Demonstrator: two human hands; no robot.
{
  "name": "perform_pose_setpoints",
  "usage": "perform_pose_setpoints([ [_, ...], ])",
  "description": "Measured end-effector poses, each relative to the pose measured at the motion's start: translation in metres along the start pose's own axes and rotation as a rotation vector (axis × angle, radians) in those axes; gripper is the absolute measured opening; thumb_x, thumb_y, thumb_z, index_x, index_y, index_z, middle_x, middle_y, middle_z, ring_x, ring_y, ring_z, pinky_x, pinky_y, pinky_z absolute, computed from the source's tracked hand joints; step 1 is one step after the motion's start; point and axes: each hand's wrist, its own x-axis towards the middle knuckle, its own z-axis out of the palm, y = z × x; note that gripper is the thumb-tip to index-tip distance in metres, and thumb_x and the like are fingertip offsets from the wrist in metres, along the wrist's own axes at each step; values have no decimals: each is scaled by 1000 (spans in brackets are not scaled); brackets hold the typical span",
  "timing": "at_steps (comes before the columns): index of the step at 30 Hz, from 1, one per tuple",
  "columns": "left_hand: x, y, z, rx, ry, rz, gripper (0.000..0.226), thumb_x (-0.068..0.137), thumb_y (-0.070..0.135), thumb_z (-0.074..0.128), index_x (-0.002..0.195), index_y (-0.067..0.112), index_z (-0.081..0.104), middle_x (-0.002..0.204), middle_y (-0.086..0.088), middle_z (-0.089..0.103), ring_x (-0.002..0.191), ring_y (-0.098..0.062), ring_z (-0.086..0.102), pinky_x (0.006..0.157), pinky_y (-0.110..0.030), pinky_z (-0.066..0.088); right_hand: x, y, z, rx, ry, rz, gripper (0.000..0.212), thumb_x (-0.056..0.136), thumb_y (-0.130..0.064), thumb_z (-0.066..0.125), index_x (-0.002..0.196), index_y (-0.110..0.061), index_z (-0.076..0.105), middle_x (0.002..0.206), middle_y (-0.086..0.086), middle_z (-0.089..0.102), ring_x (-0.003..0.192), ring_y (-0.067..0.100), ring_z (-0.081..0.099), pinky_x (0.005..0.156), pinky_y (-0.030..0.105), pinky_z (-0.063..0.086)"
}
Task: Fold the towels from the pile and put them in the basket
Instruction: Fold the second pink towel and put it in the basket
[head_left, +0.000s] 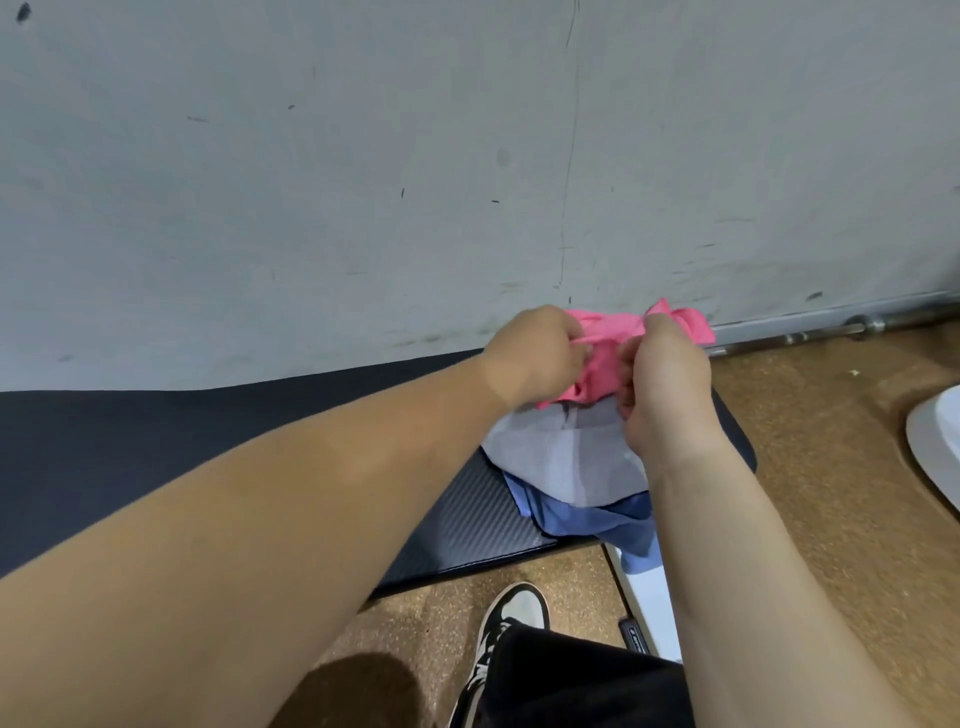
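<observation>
Pink towel (597, 338) is held bunched in both hands, just above the pile at the right end of the black mat (467, 525). Left hand (535, 358): fingers curled, pinching a thin edge of the cloth. Right hand (665, 379): fingers curled round a gathered fold. Below them, a grey towel (566, 457) lies on a blue towel (597, 519).

Judgement: the cloth is light, soft and limp, and will droop from any hold. Best grip is two neighbouring corners on one hem, so it hangs flat. The corners are buried in the bunch. The white rim (935, 441) at far right is possibly the basket, but too little shows.
</observation>
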Motion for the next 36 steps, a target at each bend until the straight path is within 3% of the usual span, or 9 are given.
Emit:
perform_pose_setpoints([
  [5, -13, -14, -54, -228, 288, -75, 38, 106, 20, 49, 69, 21, 50, 64, 1, 53, 50, -12, 49, 42, -17, 38, -13, -3, 6, -226, -249, -28, 32, 92, -29, 48, 64, -13, 55, 49, 1, 51, 49, 24, 47, 55, 31, 39],
  [10, -57, -29, -131, -292, 459, -88, 25, 107, 24, 47, 93, 9, 61, 78, -2, 62, 59, -13, 56, 51, -21, 44, -45, 1, 41, -632, -235, -459, 41, 85, -51, 63, 59, -20, 57, 55, -9, 58, 60, 21, 55, 61, 36, 45],
  [13, -98, -41, -169, -206, 551, -14, 24, 105, 26, 50, 92, 14, 67, 86, 0, 67, 73, -10, 55, 64, -21, 42, -80, 4, 73, -479, -244, -646, 30, 87, -52, 72, 97, -25, 64, 105, -3, 66, 90, 11, 63, 82, 36, 54],
  [15, -135, -50, -185, -135, 496, -4, 25, 105, 26, 52, 96, 10, 69, 87, -6, 67, 73, -10, 53, 63, -20, 41, -100, 8, 95, -365, -418, -573, 48, 90, -48, 73, 130, -28, 58, 133, -6, 56, 113, 9, 60, 97, 33, 52],
  [18, -191, -81, -190, -112, 401, -41, 21, 105, 28, 54, 93, 17, 69, 82, 1, 68, 71, -7, 57, 63, -19, 44, -127, 23, 126, -493, -740, -652, 63, 93, -38, 73, 150, -32, 46, 142, -21, 50, 127, -1, 50, 109, 27, 43],
  [20, -223, -116, -186, -118, 358, -122, 24, 103, 29, 57, 88, 15, 69, 77, 0, 66, 66, -6, 54, 61, -19, 43, -140, 39, 147, -628, -975, -732, 51, 93, -24, 69, 141, -33, 55, 131, -30, 58, 122, -7, 53, 109, 25, 43],
  [24, -272, -180, -169, -226, 365, -339, 35, 102, 31, 59, 85, 2, 68, 69, -5, 58, 62, -6, 47, 60, -22, 40, -164, 68, 181, -963, -1281, -636, 35, 82, -17, 76, 113, -27, 65, 103, -10, 75, 94, 9, 71, 88, 30, 57],
  [30, -296, -220, -146, -773, 518, -515, 22, 98, 40, 63, 93, 29, 81, 99, -20, 75, 77, -25, 62, 67, -44, 47, -190, 69, 203, -1288, -1355, -535, 70, 60, -61, 92, 113, -36, 54, 105, -19, 67, 96, 2, 65, 87, 26, 54],
  [36, -295, -221, -167, -906, 502, -423, 27, 94, 43, 70, 108, 22, 79, 107, -4, 79, 106, -29, 74, 98, -53, 58, -200, 64, 217, -1198, -1249, -629, 16, 106, -37, 41, 96, -32, 52, 95, -9, 65, 90, 12, 62, 80, 25, 47],
])
